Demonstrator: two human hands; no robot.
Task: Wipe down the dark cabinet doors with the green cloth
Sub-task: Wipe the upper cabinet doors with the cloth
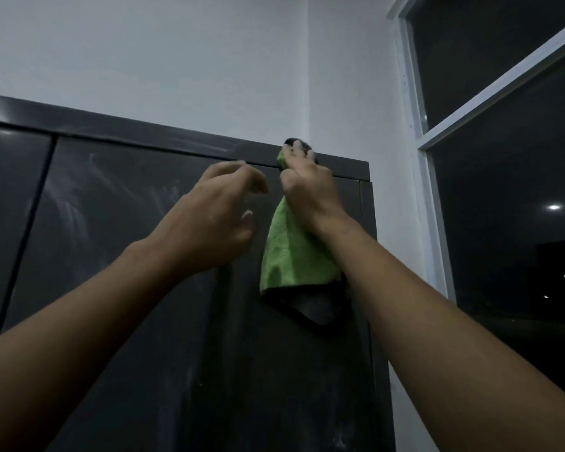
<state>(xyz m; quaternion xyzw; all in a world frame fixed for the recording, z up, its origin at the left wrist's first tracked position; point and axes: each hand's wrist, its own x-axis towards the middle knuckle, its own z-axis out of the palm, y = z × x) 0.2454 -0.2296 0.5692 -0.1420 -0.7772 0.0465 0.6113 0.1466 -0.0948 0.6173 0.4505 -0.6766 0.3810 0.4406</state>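
A tall dark cabinet fills the lower left and middle of the head view, its right door (137,243) streaked with pale smears. My right hand (307,184) grips the green cloth (291,252) at the cabinet's top edge, near the right corner. The cloth hangs down against the door, its dark underside showing at the bottom. My left hand (219,207) hovers just left of the cloth with fingers loosely curled, holding nothing. Whether it touches the door I cannot tell.
A second dark door (7,203) lies to the left past a vertical gap. White wall (177,53) rises above the cabinet. A white-framed window (434,203) with dark glass stands close on the right.
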